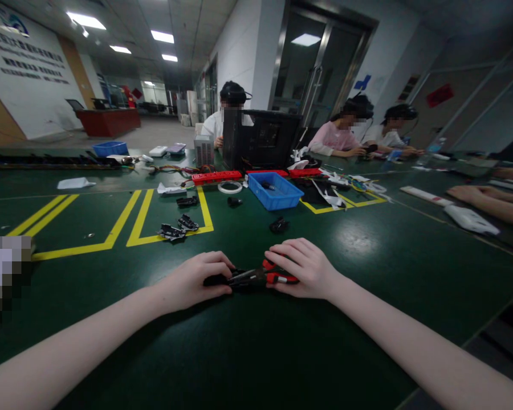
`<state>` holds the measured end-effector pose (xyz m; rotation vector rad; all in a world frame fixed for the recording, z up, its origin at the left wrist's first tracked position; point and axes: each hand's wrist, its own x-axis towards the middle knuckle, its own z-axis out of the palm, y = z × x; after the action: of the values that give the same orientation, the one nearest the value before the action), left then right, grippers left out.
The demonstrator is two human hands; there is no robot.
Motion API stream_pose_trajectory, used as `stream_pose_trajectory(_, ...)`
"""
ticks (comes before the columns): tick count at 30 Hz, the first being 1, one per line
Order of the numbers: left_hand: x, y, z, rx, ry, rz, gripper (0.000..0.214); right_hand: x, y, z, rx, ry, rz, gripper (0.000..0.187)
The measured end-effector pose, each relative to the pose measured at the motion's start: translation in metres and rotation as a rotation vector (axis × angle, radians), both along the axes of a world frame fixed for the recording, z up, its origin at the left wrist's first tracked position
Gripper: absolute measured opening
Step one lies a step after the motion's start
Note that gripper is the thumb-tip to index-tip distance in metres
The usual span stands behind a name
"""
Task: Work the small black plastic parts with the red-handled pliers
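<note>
Both my hands rest on the dark green table near its front edge. My right hand (305, 269) is closed around the red handles of a pair of pliers (260, 277). The pliers' dark jaws point left, toward a small black part (217, 280) that my left hand (196, 280) holds pinched against the table. The jaws meet or nearly meet that part; the contact itself is hidden by my fingers.
A blue bin (276, 191), a tape ring (229, 187), loose black parts (177, 228) and a black part (279, 225) lie beyond my hands. Yellow lines (141, 219) mark the table. A black computer case (263, 139) stands at the back. Several people sit across and at right.
</note>
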<state>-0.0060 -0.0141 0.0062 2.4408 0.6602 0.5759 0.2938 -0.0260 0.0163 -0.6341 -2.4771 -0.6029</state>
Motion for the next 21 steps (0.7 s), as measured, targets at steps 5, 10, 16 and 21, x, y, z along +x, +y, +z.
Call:
stream_pose_trajectory(5, 0.0007, -0.0019, 0.0029, 0.003, 0.012, 0.003, 0.007, -0.0004, 0.0003, 0.0001, 0.025, 0.017, -0.008, 0.045)
stream_pose_trajectory(10, -0.0002, -0.0003, 0.0015, -0.003, 0.027, 0.001, 0.007, -0.0007, 0.001, 0.0005, 0.026, 0.016, -0.006, 0.045)
stream_pose_trajectory(16, -0.0024, 0.0035, -0.0031, -0.005, 0.029, -0.018, 0.008, -0.0022, -0.0005, 0.0007, 0.054, -0.008, -0.012, 0.042)
stream_pose_trajectory(21, -0.0024, 0.0037, -0.0028, -0.011, 0.015, -0.021, 0.008, -0.002, -0.0014, 0.0004, 0.076, -0.018, -0.017, 0.04)
